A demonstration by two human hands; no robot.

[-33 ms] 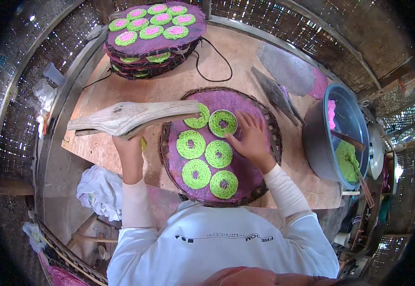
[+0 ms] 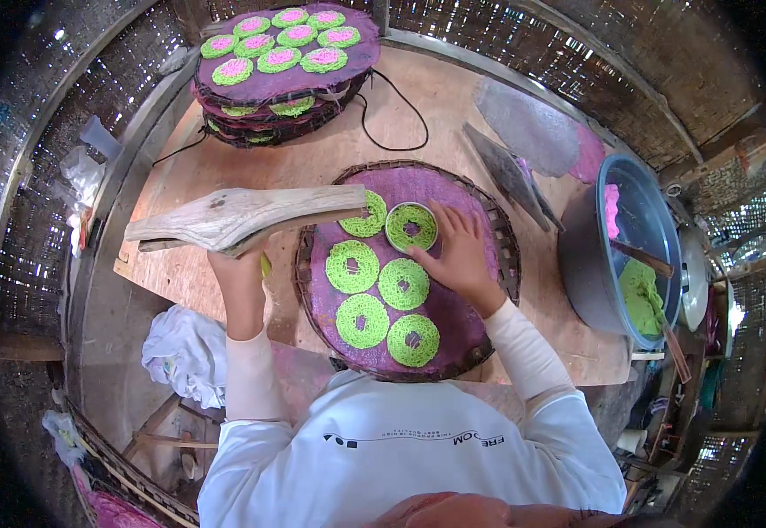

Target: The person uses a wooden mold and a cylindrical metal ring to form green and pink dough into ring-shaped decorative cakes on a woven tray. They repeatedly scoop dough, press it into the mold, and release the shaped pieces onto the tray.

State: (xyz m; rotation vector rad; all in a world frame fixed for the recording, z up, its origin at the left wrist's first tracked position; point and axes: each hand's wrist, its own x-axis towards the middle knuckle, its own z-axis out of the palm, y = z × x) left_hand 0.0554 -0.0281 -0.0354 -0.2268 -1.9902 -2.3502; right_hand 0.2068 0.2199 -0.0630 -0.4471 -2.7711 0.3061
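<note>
In my left hand [image 2: 239, 268] is a long wooden press [image 2: 242, 216], gripped from beneath with the fingers mostly hidden behind it. It hangs over the left rim of a round woven tray [image 2: 508, 251] lined with purple cloth. Several green rings of dough strands [image 2: 363, 321] lie on the cloth. A thin round metal mould [image 2: 389, 231] surrounds one green ring [image 2: 411, 216] at the upper right. My right hand [image 2: 467, 261] rests palm down beside it, fingers spread, the thumb and index finger at the mould's edge.
Stacked trays [image 2: 288, 66] with pink-topped green rings stand at the far left, near a black cord [image 2: 396, 88]. On the right, a blue-grey tub [image 2: 581, 246] holds green dough [image 2: 640, 295] and pink dough [image 2: 612, 211]. Dark boards [image 2: 502, 176] lean nearby. A white cloth bundle [image 2: 185, 352] sits lower left.
My right hand has shifted slightly left, its fingers and thumb closer around the mould's edge. The left hand and the wooden press have stayed in place.
</note>
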